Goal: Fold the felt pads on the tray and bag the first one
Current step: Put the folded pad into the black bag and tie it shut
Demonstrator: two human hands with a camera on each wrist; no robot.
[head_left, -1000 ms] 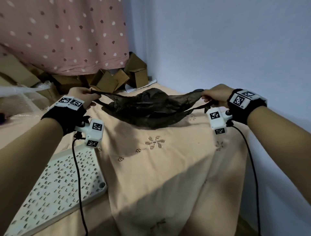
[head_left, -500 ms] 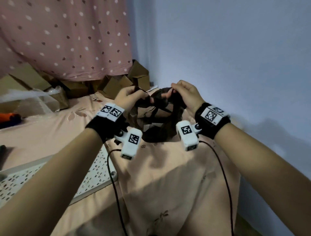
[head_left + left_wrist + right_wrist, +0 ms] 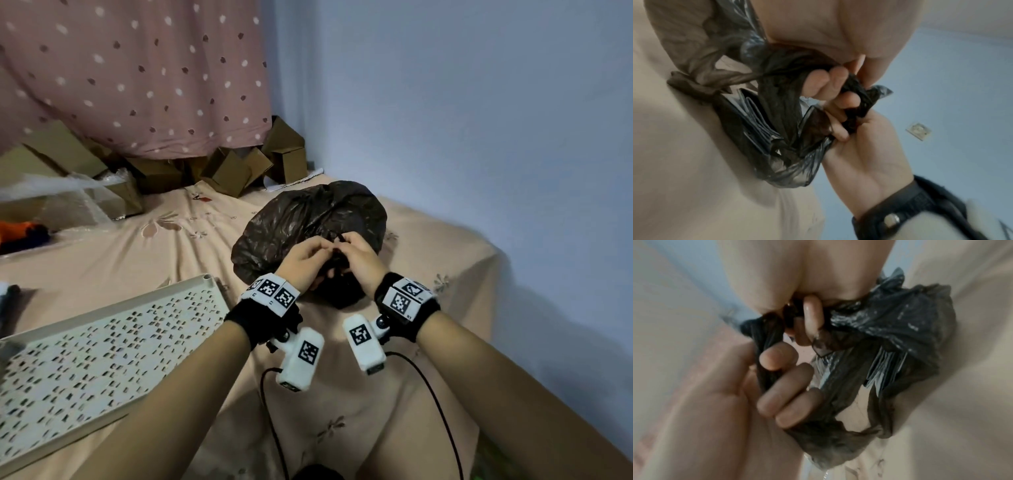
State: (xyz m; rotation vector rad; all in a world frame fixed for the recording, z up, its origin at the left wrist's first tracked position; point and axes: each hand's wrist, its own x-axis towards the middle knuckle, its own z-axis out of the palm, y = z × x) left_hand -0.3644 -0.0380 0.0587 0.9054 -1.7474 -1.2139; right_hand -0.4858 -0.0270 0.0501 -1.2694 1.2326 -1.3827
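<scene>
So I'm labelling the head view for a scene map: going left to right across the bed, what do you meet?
Orange object → perforated tray → left hand → right hand, both hands gripping the black plastic bag → blue wall.

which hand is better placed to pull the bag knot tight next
Neither clearly: left hand and right hand each grip a twisted strand of the black bag at its mouth. Likely both pull apart together.

My left hand (image 3: 301, 260) and right hand (image 3: 356, 258), spread wide a second ago, now meet over the black bag (image 3: 308, 219), pinching its twisted handles together.
</scene>
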